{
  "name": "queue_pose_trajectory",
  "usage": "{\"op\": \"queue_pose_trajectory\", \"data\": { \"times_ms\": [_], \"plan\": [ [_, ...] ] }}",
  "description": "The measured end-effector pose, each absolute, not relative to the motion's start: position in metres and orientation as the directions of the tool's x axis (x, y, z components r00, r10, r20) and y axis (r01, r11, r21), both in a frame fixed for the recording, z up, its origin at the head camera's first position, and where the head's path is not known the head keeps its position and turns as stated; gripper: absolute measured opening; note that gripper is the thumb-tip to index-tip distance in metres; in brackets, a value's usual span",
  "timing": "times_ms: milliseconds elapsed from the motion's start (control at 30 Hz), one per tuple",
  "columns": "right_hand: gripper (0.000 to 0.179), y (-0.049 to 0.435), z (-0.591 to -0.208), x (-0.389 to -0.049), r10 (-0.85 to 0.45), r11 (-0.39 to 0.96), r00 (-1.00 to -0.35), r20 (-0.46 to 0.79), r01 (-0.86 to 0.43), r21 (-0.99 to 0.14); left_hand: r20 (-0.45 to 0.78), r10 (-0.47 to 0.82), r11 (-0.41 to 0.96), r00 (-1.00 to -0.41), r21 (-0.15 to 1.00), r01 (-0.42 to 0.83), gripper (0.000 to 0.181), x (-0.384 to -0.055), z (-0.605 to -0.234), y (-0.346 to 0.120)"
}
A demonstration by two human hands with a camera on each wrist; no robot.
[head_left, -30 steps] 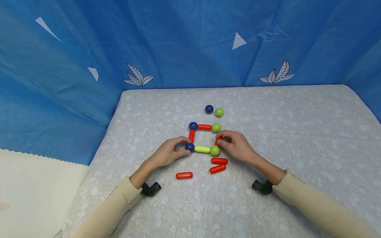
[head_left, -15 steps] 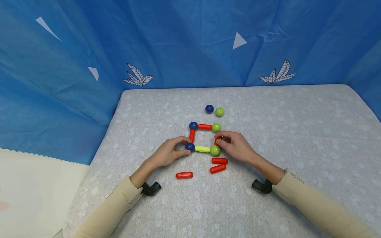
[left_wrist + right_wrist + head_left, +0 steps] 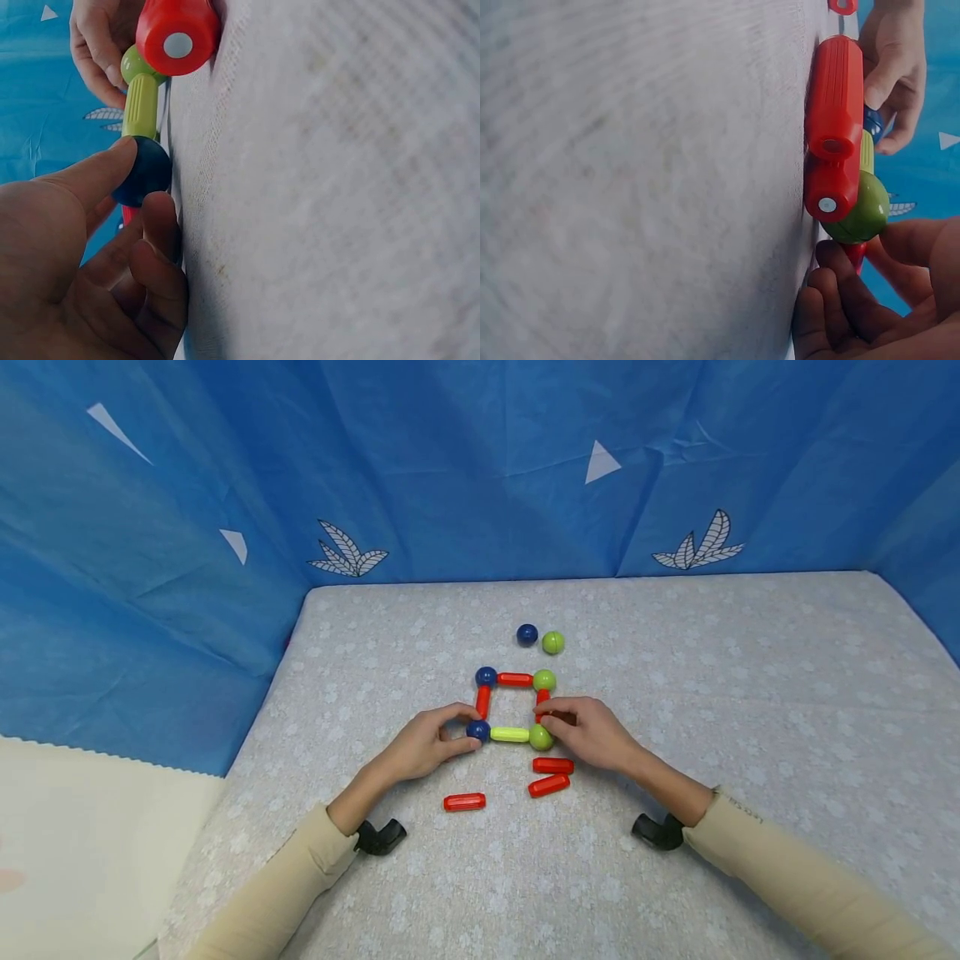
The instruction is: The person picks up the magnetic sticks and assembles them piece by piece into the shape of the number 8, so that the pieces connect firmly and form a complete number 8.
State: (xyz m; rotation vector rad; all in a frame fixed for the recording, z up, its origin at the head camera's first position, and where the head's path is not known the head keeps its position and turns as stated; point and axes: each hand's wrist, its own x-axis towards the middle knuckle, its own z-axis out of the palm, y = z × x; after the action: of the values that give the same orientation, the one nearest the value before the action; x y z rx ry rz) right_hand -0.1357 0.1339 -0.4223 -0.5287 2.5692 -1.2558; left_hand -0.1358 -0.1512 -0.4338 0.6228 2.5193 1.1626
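A four-sided frame of balls and magnetic rods lies on the table. My left hand (image 3: 427,745) pinches the blue ball (image 3: 477,731) at its near left corner, thumb and fingertips on either side. With thumb and fingers, my right hand (image 3: 588,732) pinches the red magnetic rod (image 3: 543,697) on the right side, the thumb close by the near green ball (image 3: 540,738). That rod reaches the far green ball (image 3: 544,680). A yellow-green rod (image 3: 510,735) forms the near side, a red rod (image 3: 515,679) the far side. Another red rod (image 3: 483,700) meets the far blue ball (image 3: 486,677).
Beyond the frame sit a loose blue ball (image 3: 527,634) and a loose green ball (image 3: 553,642). Nearer lie two red rods, one (image 3: 552,766) just behind the other (image 3: 549,786), and a single red rod (image 3: 465,802) to the left. A blue curtain (image 3: 480,468) hangs behind the table.
My right hand has shifted slightly left and nearer. The right-side red rod now lines up between the two green balls and shows more of its length. My left hand stays on the blue ball.
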Motion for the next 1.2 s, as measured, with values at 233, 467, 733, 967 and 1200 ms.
{"op": "queue_pose_trajectory", "data": {
  "times_ms": [233, 467, 733, 967, 1200],
  "plan": [
    [0.026, 0.133, -0.422, -0.135, -0.422, 0.570, -0.904, -0.065, -0.208, -0.795, -0.094, 0.497, 0.583, -0.863, 0.773, 0.251, 0.034, -0.136, -0.434, -0.151],
    [0.026, 0.133, -0.423, -0.135, -0.423, 0.569, -0.903, -0.069, -0.206, -0.796, -0.084, 0.499, 0.577, -0.862, 0.774, 0.258, 0.034, -0.136, -0.435, -0.152],
    [0.025, 0.134, -0.424, -0.134, -0.438, 0.545, -0.898, -0.045, -0.225, -0.808, -0.076, 0.496, 0.583, -0.865, 0.768, 0.267, 0.033, -0.136, -0.434, -0.151],
    [0.025, 0.135, -0.424, -0.132, -0.447, 0.539, -0.894, -0.035, -0.238, -0.808, -0.071, 0.499, 0.581, -0.864, 0.767, 0.273, 0.033, -0.136, -0.435, -0.151],
    [0.027, 0.136, -0.423, -0.124, -0.489, 0.565, -0.872, -0.020, -0.299, -0.769, -0.070, 0.496, 0.588, -0.866, 0.760, 0.275, 0.034, -0.136, -0.434, -0.152]
  ]
}}
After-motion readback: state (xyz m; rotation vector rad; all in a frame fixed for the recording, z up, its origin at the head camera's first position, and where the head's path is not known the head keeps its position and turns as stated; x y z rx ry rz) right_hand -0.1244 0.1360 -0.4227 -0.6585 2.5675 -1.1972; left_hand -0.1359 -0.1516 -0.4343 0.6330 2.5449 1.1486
